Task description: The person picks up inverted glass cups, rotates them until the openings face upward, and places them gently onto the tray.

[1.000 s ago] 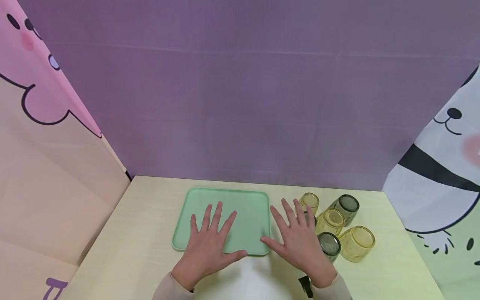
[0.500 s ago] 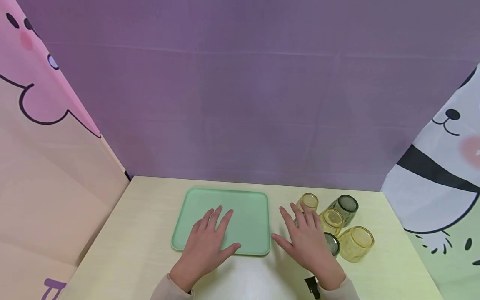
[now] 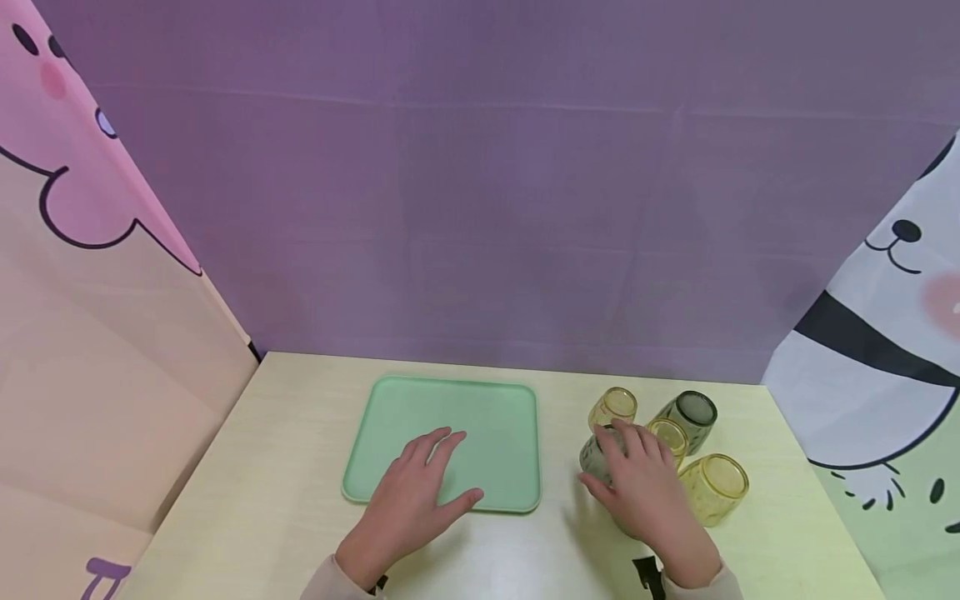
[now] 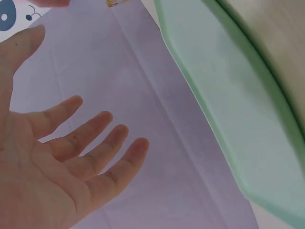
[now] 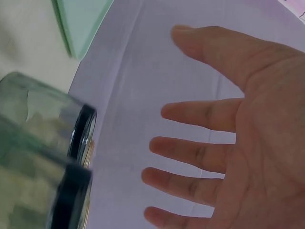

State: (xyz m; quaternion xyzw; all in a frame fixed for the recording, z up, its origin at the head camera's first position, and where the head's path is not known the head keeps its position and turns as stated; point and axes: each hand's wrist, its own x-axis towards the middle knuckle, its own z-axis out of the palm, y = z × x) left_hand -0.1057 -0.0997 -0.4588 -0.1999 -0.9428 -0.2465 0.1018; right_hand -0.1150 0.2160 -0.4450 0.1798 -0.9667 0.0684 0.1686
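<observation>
My left hand (image 3: 412, 508) hovers over the front left part of a pale green tray (image 3: 502, 442), fingers loosely spread with nothing in them. In the left wrist view its palm and fingers (image 4: 102, 181) are bare. My right hand (image 3: 648, 496) is above a group of glass tumblers, thumb and fingers apart. Closest to its fingertips is a grey tumbler (image 3: 592, 461); a yellow tumbler (image 3: 667, 435) shows partly behind the hand. Seen from the right wrist, the extended fingers (image 5: 195, 151) stand apart from a grey-green tumbler (image 5: 43, 114). Another grey tumbler in front is hidden under the right hand.
Also in the group are a small yellow tumbler (image 3: 613, 407), a dark grey tumbler (image 3: 692, 415) and a larger yellow tumbler (image 3: 716, 490). A purple cloth (image 3: 525, 208) hangs behind the pale wooden table (image 3: 255, 483), with printed cloths on both sides.
My right hand has moved right and slightly toward me, from beside the tray to over the tumblers. The left hand has drawn back slightly, its fingers less spread.
</observation>
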